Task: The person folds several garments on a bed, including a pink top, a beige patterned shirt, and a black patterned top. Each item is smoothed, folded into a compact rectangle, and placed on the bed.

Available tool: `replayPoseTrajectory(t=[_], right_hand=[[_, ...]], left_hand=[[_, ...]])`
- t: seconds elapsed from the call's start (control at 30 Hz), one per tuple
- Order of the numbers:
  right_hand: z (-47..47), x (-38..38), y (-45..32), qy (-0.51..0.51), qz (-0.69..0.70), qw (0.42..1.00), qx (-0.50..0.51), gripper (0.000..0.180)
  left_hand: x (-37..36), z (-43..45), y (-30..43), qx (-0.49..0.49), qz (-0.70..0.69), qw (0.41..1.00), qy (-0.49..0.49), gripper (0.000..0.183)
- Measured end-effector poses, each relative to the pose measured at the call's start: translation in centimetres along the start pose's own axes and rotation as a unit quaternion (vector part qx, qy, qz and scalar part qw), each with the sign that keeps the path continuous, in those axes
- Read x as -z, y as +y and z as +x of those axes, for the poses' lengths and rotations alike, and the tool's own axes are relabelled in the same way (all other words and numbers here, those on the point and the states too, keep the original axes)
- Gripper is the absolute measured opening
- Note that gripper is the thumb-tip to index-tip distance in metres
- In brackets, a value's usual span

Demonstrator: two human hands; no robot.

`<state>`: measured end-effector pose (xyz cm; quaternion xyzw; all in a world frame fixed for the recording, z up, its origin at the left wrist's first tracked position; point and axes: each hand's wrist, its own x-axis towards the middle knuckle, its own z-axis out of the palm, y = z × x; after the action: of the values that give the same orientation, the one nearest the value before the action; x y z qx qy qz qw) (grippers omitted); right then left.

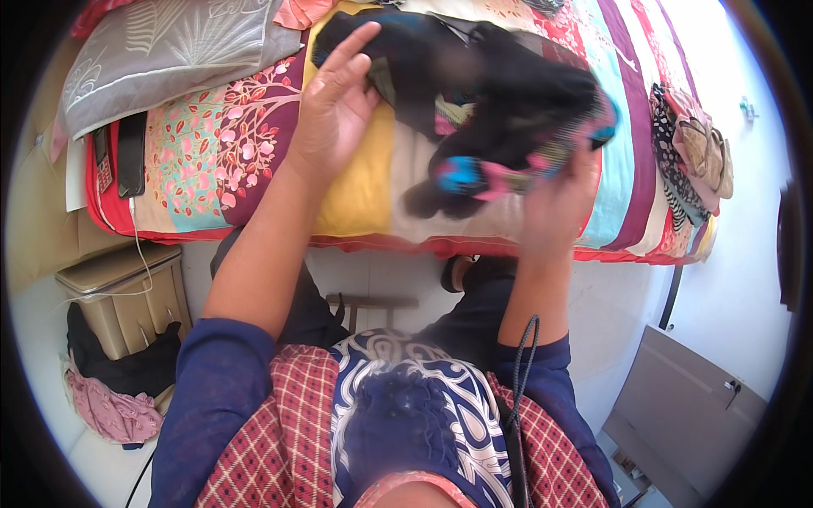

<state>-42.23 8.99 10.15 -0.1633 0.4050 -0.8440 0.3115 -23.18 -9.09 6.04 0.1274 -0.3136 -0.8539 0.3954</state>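
Observation:
A black garment (pixel 533 82) with pink, blue and patterned bands hangs blurred above the bed (pixel 356 197). My right hand (pixel 565 184), also blurred, grips its patterned edge at the right. At the garment's left side is my left hand (pixel 343 95), palm turned up and fingers apart, the fingertips close against the dark cloth. Whether those fingertips touch the cloth is hard to tell. Beneath both hands spreads a bedcover with yellow, beige, maroon and floral panels.
A grey embroidered pillow (pixel 171 57) and a black phone (pixel 132 155) on a white cable lie at the left. Folded clothes (pixel 692 152) sit at the bed's right end. A tan bedside cabinet (pixel 127 286), clothes on the floor (pixel 114 406) and a grey cabinet (pixel 686 406) stand nearer me.

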Motion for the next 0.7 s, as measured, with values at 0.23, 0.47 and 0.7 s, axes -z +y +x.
replayPoseTrajectory(t=[0.23, 0.47, 0.7], right_hand=[[2.6, 5.9, -5.5, 0.091, 0.09, 0.991, -0.045, 0.049], [3.1, 4.5, -4.6, 0.264, 0.076, 0.961, -0.036, 0.07], [3.3, 3.8, -3.2, 0.157, -0.084, 0.981, -0.071, 0.053]], left_hand=[[1.6, 0.7, 2.5, -0.087, -0.043, 0.994, 0.045, 0.067], [1.8, 0.8, 2.5, -0.096, -0.031, 0.99, 0.102, 0.061], [2.2, 1.0, 2.3, -0.061, 0.021, 0.992, 0.112, 0.062]])
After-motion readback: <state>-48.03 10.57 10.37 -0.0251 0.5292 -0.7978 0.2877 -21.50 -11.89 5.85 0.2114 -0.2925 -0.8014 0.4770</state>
